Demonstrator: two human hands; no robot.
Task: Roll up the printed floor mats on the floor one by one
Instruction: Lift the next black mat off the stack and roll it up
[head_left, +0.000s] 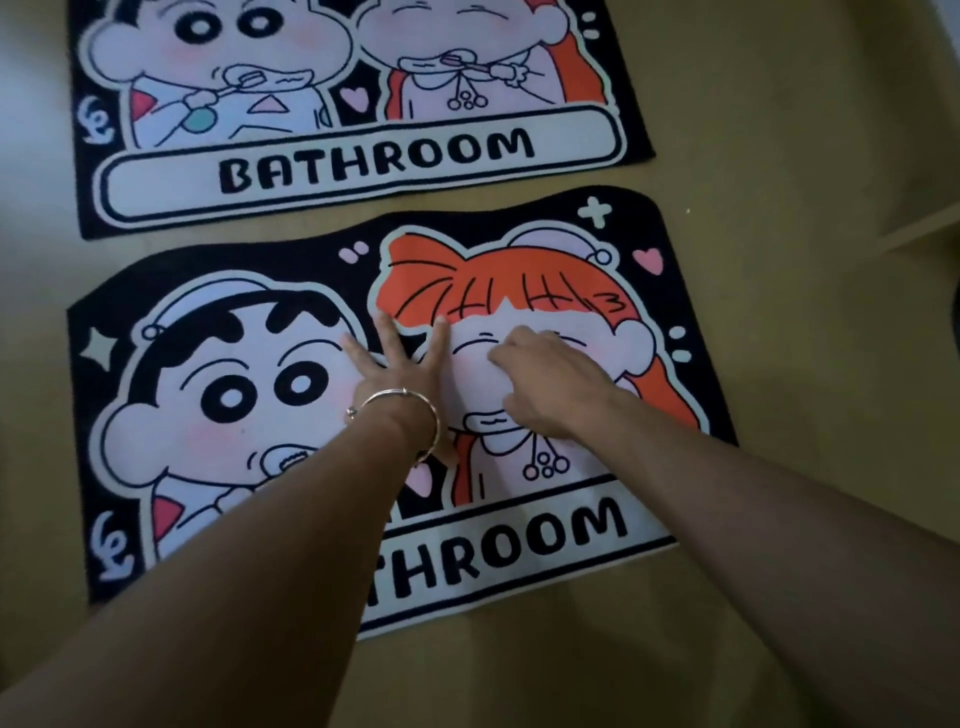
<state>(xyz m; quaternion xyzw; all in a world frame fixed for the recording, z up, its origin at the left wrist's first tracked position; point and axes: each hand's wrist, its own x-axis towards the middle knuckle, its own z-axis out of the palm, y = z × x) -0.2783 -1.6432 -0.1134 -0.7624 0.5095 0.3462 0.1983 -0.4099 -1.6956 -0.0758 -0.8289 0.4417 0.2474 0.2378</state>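
Two printed mats lie flat on the floor, both black-edged with cartoon faces and the word BATHROOM. The near mat (218, 395) fills the middle of the view; the far mat (332, 119) lies just beyond it, cut off by the top edge. My left hand (400, 364), a bangle on its wrist, presses flat on the middle of the near mat with fingers spread. My right hand (540, 379) rests beside it on the orange-haired face, fingers bent down onto the mat surface. Neither hand holds an edge of the mat.
The floor (779, 156) is tan and bare around the mats. A pale raised edge, perhaps furniture (924, 223), shows at the right. A narrow strip of floor separates the two mats.
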